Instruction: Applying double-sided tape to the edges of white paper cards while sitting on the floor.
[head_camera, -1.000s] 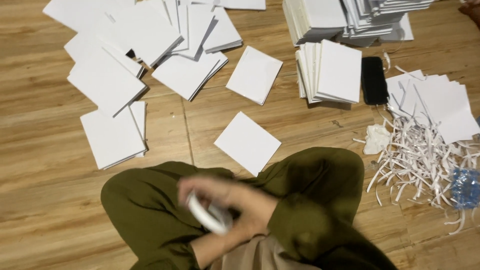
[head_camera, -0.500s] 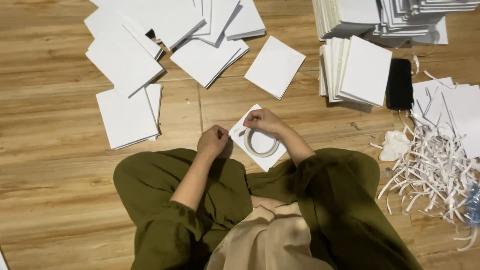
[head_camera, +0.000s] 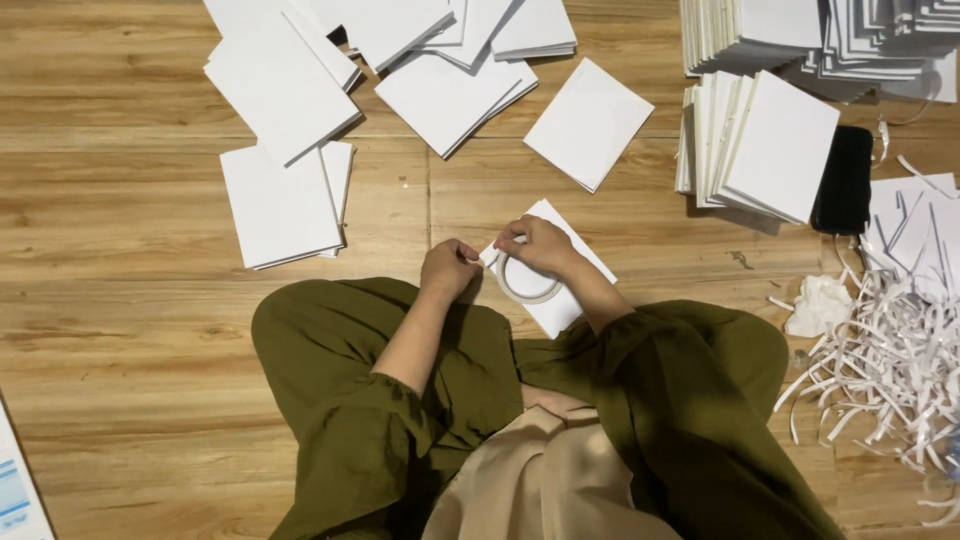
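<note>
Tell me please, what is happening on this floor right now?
A person in olive green clothes sits on the wooden plank floor. The right hand holds a thin white tape ring over a white square paper piece, while the left hand pinches at the ring's edge beside it. More white square sheets lie scattered ahead, stacked ones stand to the right next to a flat black rectangular object, and white paper strips are piled at the right.
</note>
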